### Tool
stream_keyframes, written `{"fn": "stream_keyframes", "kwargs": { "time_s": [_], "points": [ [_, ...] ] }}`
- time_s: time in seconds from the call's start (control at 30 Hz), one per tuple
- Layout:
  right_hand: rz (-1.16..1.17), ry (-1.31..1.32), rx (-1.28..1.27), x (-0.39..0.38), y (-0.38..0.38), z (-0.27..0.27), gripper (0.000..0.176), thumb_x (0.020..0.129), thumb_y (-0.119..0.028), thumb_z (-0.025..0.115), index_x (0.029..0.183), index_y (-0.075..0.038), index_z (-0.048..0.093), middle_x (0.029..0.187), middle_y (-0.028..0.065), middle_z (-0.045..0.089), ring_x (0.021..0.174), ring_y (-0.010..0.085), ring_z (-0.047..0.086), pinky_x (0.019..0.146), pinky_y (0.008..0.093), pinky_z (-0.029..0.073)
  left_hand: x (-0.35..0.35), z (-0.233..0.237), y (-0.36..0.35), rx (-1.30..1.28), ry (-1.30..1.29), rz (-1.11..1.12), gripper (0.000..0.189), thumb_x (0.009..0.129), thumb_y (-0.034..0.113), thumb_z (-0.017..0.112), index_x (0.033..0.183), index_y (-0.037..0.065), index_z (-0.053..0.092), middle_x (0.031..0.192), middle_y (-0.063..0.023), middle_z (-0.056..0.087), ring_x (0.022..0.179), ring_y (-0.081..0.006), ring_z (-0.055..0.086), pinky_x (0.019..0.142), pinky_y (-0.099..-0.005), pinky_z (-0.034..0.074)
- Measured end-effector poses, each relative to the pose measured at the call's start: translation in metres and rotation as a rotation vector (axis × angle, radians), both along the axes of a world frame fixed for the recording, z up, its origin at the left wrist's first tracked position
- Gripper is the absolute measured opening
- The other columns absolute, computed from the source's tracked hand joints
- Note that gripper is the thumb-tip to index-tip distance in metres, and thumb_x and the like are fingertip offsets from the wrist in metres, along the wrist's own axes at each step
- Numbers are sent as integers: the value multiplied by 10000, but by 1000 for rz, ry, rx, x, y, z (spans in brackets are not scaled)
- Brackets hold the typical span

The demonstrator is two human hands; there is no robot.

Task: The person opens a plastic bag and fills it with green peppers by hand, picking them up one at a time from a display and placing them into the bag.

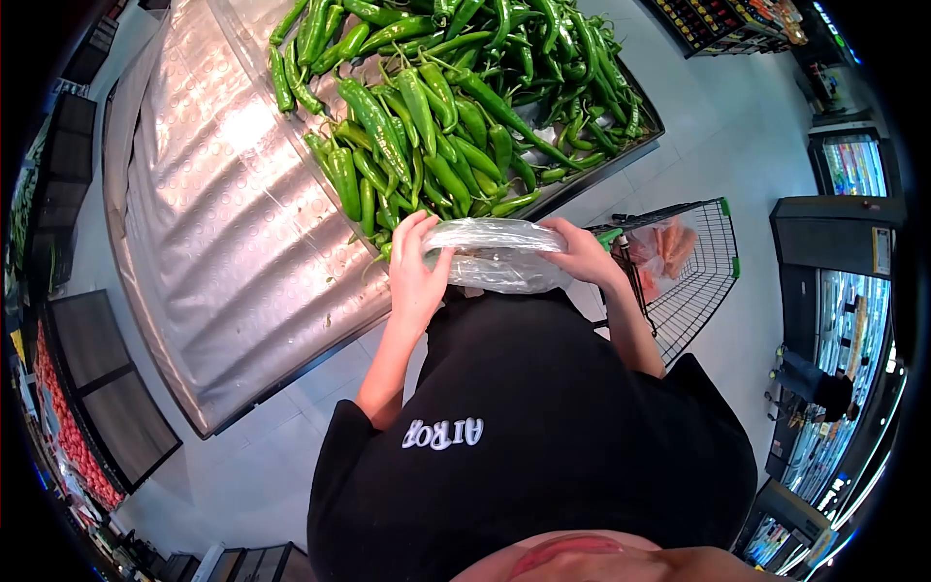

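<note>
I have a clear plastic bag (504,276) stretched between my two hands, just in front of my body. My left hand (417,274) pinches its left end, thumb on the near side and fingers curled over the far edge. My right hand (588,256) grips the opposite end, the fingers closed on the film. I cannot tell whether anything lies inside the bag.

Directly beyond my grip is a heap of long green peppers (446,126), glossy and piled at many angles. The nearest ones lie just past my left fingertips; whether I touch them, I cannot tell. To the left of my left hand spreads a silvery dimpled mat (233,213), rippled on the display stand that also bears the peppers.

Just beyond my right forearm stands a wire shopping cart (703,291) with green corner pieces, and in it is bagged orange produce (677,244). Below my grip is my black T-shirt (543,378) with white lettering. Well apart, far off to my right, is another person (829,390).
</note>
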State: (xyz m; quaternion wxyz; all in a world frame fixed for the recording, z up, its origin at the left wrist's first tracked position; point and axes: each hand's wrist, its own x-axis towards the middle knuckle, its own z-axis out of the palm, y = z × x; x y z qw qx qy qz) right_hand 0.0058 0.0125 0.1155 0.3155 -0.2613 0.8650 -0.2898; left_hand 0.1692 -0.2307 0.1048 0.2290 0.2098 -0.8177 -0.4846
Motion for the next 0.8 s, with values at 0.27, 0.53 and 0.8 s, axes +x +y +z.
{"fn": "stream_keyframes", "kwargs": {
  "time_s": [0.27,0.53,0.8],
  "points": [
    [-117,-114,-243,-13,-13,10,428,879,-61,663,1297,-5,587,1101,87,691,942,154,653,826,302,522,-10,10,17,-44,141,-479,210,831,87,738,1035,68,690,1152,-112,673,1149,-297,609,989,-433,461],
    [-218,-124,-494,-75,-16,-24,408,865,2,608,1271,42,589,1128,62,678,1011,119,636,908,263,500,-33,-25,30,-393,-78,-399,364,950,195,640,1276,39,595,1094,-144,665,1094,-324,624,1120,-489,386],
    [-233,210,-385,-162,-12,-43,307,845,-124,663,1124,0,684,942,118,731,845,207,693,795,322,536,-88,-29,40,-431,-252,-359,199,952,246,650,937,65,732,1031,-77,655,1092,-289,623,1159,-551,343]
  ]
}}
